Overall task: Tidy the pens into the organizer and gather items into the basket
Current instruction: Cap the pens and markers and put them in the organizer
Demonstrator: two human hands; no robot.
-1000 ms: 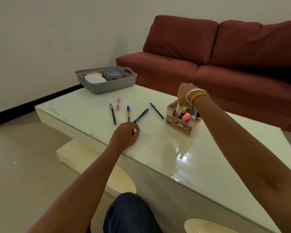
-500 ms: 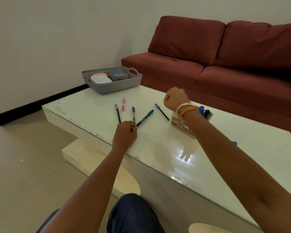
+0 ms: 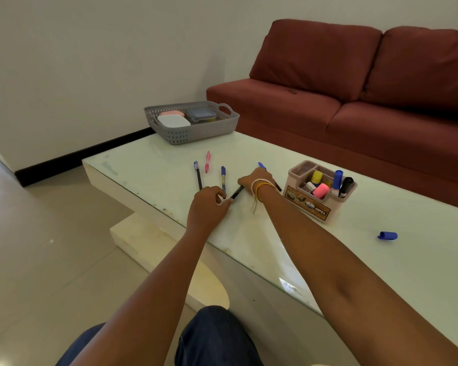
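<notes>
Several pens lie on the white glass table [image 3: 148, 165]: a black pen with a blue cap [image 3: 197, 176], a pink pen [image 3: 207, 161], and a blue pen [image 3: 223, 178]. My right hand [image 3: 257, 180] is closed over a dark pen [image 3: 237, 192] and hides its upper end. Behind that hand lies another blue-capped pen [image 3: 261, 165]. My left hand [image 3: 209, 206] rests curled on the table, its fingertips at the dark pen's lower end. The beige organizer [image 3: 295, 173] holds several markers. The grey basket [image 3: 193, 133] stands at the far corner.
A loose blue cap [image 3: 387, 235] lies on the table right of the organizer. Inside the basket are a white box [image 3: 173, 120], a pink one and a clear lidded one. A red sofa [image 3: 354, 101] runs behind the table. My knee [image 3: 212, 336] is below the front edge.
My right hand left the organizer, swung left and came down onto the dark pen. My left hand stayed curled at that pen's lower end. The view shifted slightly.
</notes>
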